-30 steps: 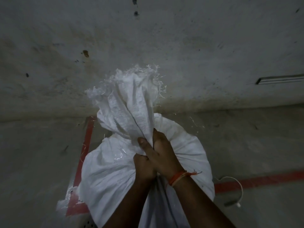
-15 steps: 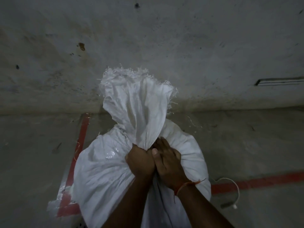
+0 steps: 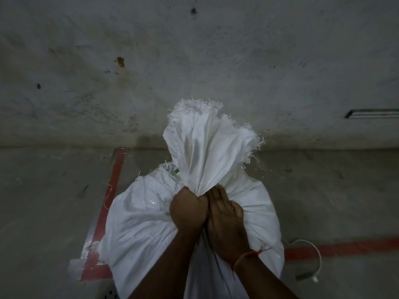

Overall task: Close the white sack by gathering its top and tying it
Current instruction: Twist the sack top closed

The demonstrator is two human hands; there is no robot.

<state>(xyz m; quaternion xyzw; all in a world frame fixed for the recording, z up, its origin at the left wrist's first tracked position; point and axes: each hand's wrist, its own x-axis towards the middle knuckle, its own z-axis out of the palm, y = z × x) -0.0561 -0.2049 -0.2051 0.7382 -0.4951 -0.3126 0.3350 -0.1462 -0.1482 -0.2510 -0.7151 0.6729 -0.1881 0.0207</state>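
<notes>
Near the middle of the frame, the full white sack [image 3: 151, 223] sits on the floor [image 3: 43, 201]. Both the left hand [image 3: 188, 209] and right hand [image 3: 225, 225] squeeze its bunched neck tight. No knot yet. If one hand slips, the frayed top [image 3: 207, 134] could spring open.

It looks like a warehouse or storage bay: a bare concrete floor [image 3: 54, 212] marked with red painted lines [image 3: 345, 250] at lower left and right, meeting a stained, pitted plain wall [image 3: 194, 61] that fills the upper half of the frame.
</notes>
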